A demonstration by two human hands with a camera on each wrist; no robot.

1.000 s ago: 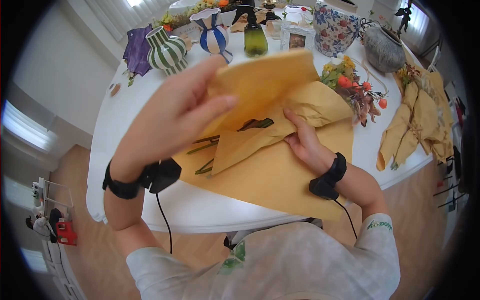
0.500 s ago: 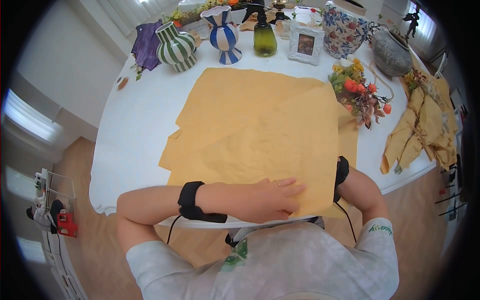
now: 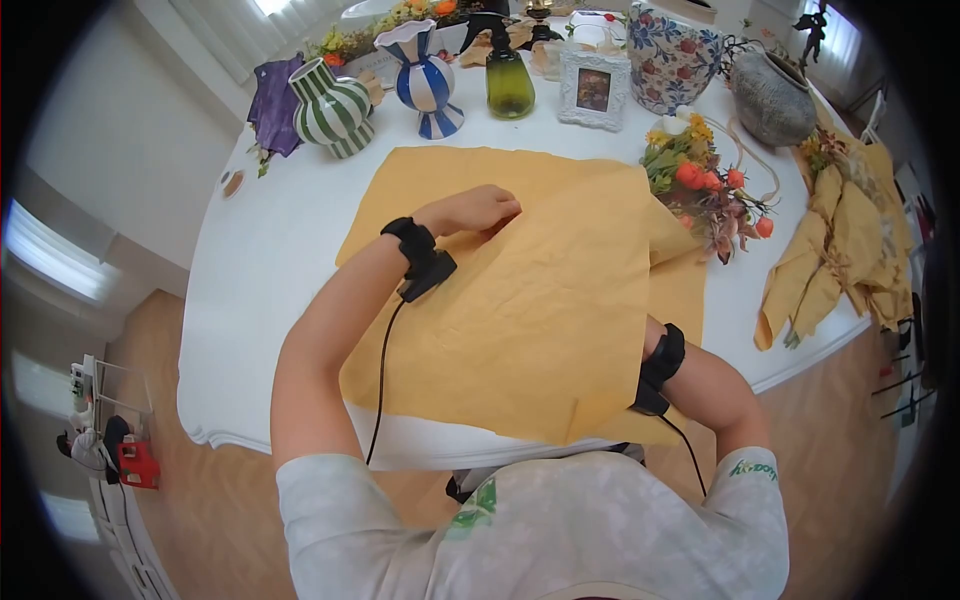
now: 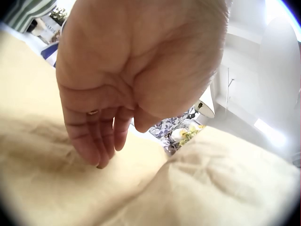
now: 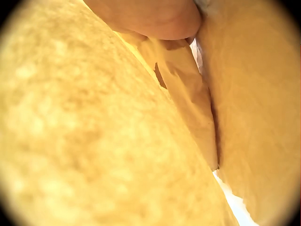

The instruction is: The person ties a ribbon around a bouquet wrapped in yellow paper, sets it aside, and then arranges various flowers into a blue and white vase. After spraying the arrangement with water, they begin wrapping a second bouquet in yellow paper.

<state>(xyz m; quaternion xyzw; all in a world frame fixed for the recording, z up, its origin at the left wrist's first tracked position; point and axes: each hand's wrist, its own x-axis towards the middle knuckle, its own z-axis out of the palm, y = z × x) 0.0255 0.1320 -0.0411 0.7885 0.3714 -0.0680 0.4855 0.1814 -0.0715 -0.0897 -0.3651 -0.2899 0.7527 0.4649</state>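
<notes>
A large sheet of yellow-brown wrapping paper [image 3: 520, 310] spreads over the white table in the head view. On its upper part rests my left hand [image 3: 475, 208], fingertips touching the surface; the left wrist view shows the fingers [image 4: 87, 141] loosely extended, holding nothing. My right hand is hidden under the sheet in the head view. In the right wrist view, part of that right hand [image 5: 150, 19] lies between paper layers and grips a folded piece of wrapping paper [image 5: 188, 89]; its fingertips are mostly hidden. Orange and yellow flowers [image 3: 690, 170] lie at the paper's right edge.
Along the back stand a green-striped vase [image 3: 333, 108], a blue-striped vase [image 3: 427, 85], a green glass bottle [image 3: 510, 85], a white picture frame [image 3: 592, 90], a floral jar [image 3: 672, 55] and a grey pot [image 3: 772, 100]. A paper-wrapped bunch [image 3: 830, 240] lies at right.
The raised sheet came down over the stems, the folded paper and my right hand. My left hand pressed near the front edge, then moved up and away across the sheet.
</notes>
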